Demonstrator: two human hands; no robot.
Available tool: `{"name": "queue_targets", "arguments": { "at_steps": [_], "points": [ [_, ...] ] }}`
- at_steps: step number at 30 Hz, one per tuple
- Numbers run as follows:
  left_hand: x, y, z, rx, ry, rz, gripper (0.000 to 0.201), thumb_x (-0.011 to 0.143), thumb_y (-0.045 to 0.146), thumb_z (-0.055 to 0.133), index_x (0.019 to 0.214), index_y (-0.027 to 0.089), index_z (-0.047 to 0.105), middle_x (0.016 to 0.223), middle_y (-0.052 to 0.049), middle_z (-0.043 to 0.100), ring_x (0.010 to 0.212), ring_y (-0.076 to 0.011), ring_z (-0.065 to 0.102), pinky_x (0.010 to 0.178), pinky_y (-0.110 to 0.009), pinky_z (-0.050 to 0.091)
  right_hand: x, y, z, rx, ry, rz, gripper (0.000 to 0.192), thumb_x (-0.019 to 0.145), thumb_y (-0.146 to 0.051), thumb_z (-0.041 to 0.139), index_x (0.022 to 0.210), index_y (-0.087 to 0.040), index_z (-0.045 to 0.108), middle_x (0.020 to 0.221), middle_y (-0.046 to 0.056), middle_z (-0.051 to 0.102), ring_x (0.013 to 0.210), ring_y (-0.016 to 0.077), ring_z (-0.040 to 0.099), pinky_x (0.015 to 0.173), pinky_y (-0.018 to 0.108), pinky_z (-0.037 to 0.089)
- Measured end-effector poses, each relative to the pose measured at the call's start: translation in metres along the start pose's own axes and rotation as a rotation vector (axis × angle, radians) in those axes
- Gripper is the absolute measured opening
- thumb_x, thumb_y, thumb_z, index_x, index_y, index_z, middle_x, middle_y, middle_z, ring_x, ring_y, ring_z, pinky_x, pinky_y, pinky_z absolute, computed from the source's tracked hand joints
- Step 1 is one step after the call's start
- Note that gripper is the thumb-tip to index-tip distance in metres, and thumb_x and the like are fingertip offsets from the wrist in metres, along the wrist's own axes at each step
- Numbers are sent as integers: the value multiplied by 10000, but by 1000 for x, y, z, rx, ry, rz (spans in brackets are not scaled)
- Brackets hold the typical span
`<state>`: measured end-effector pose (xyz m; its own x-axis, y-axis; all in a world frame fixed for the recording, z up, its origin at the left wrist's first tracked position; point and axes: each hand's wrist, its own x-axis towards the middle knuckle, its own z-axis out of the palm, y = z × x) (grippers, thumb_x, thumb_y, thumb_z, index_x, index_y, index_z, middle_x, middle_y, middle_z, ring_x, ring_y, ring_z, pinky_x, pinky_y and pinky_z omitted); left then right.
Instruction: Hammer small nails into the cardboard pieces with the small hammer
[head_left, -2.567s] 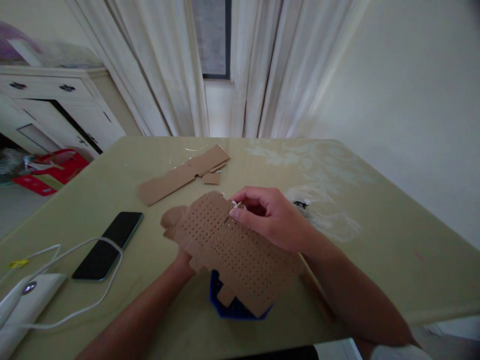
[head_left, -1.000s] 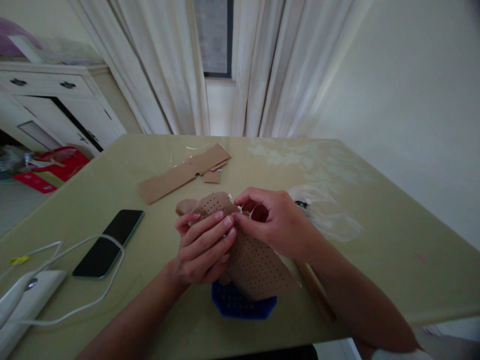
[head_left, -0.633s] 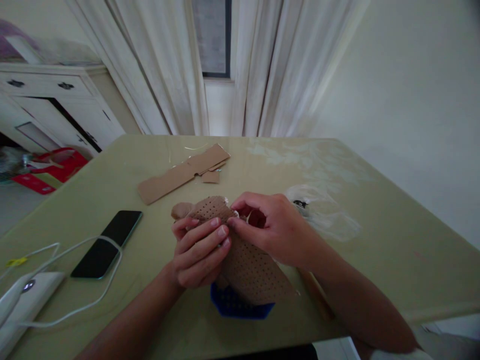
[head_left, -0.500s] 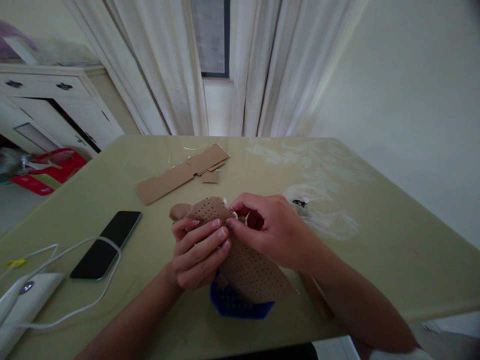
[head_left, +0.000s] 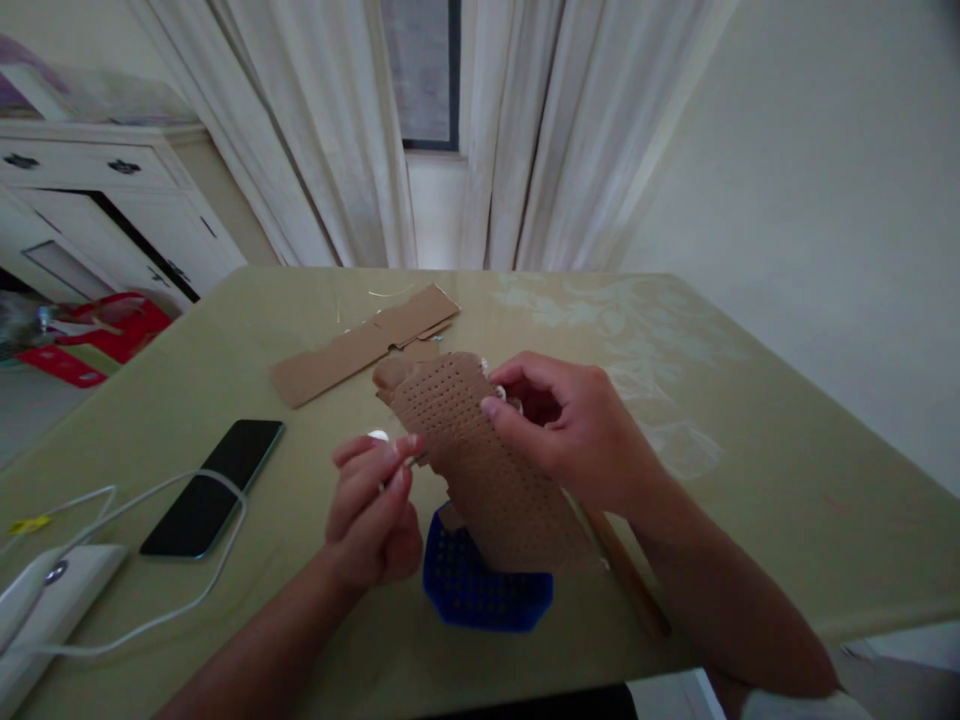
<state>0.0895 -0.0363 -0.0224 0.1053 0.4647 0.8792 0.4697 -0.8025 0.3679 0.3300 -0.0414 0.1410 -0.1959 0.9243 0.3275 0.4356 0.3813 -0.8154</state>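
Observation:
My right hand [head_left: 559,420] pinches the upper right edge of a brown sheet [head_left: 502,490] punched with rows of small holes. Small white bits, perhaps thread or beads, show along that edge by the fingertips. The sheet is bent at its upper left end and tilted in the air. My left hand [head_left: 375,510] is closed just left of the sheet, pinching a thin, pale, shiny thing [head_left: 401,470] too small to name. Below the sheet, a blue perforated tray [head_left: 487,595] rests on the table, partly covered by it.
Brown cardboard strips [head_left: 360,350] lie toward the back. A black phone [head_left: 217,485] with a white cable [head_left: 225,580] across it is at left, beside a white device [head_left: 71,600]. Near my right forearm lie a brown stick [head_left: 630,580] and a clear plastic bag [head_left: 682,445].
My left hand has let go of the brown sheet and moved down and left, with a thin thing in its fingers. The sheet and my right hand have risen slightly, uncovering more blue tray.

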Motion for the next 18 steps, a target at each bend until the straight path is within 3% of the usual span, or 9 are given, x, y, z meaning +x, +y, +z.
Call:
{"name": "queue_targets", "arguments": {
  "at_steps": [3, 5, 8, 12, 15, 18],
  "points": [
    [30, 4, 10, -88, 295, -151, 463, 1079, 266, 560, 1535, 310, 629, 1480, -122, 696, 1155, -279, 767, 964, -499, 620, 2, 0, -12, 86, 139, 22, 142, 954, -357, 798, 987, -222, 770, 774, -3, 716, 612, 138, 595, 528, 265, 451],
    [47, 3, 14, -161, 375, -299, 286, 1090, 260, 600, 1336, 247, 746, 1330, -107, 770, 1040, -219, 774, 896, -409, 633, 3, -2, -21, 117, 231, 33, 160, 937, -379, 833, 970, -232, 777, 781, 7, 716, 634, 151, 612, 525, 270, 468],
    [59, -7, 16, -251, 335, -530, 170, 1064, 296, 684, 1161, 205, 790, 1168, -87, 823, 911, -169, 756, 843, -333, 621, -1, -11, -28, 145, 329, 52, 186, 913, -385, 878, 1007, -257, 781, 810, 7, 723, 666, 160, 633, 542, 273, 500],
    [52, -22, 21, -377, 220, -764, 225, 1022, 356, 699, 1155, 203, 798, 1146, -86, 821, 897, -174, 739, 863, -332, 601, -10, -19, -27, 201, 330, 83, 272, 882, -373, 914, 1083, -272, 761, 916, 13, 771, 724, 171, 684, 600, 284, 567],
    [45, -29, 30, -448, 180, -861, 233, 979, 373, 697, 1109, 201, 786, 1074, -74, 796, 881, -186, 718, 862, -338, 583, -21, -14, -18, 263, 289, 103, 332, 855, -378, 933, 1107, -268, 747, 967, 14, 798, 773, 182, 722, 659, 301, 609],
    [41, -31, 37, -493, 163, -903, 171, 949, 346, 685, 981, 200, 767, 908, -41, 741, 774, -171, 657, 746, -303, 543, -40, -3, -6, 365, 308, 184, 397, 821, -414, 960, 1103, -256, 727, 960, 12, 807, 789, 188, 738, 683, 310, 614]
  ]
}}
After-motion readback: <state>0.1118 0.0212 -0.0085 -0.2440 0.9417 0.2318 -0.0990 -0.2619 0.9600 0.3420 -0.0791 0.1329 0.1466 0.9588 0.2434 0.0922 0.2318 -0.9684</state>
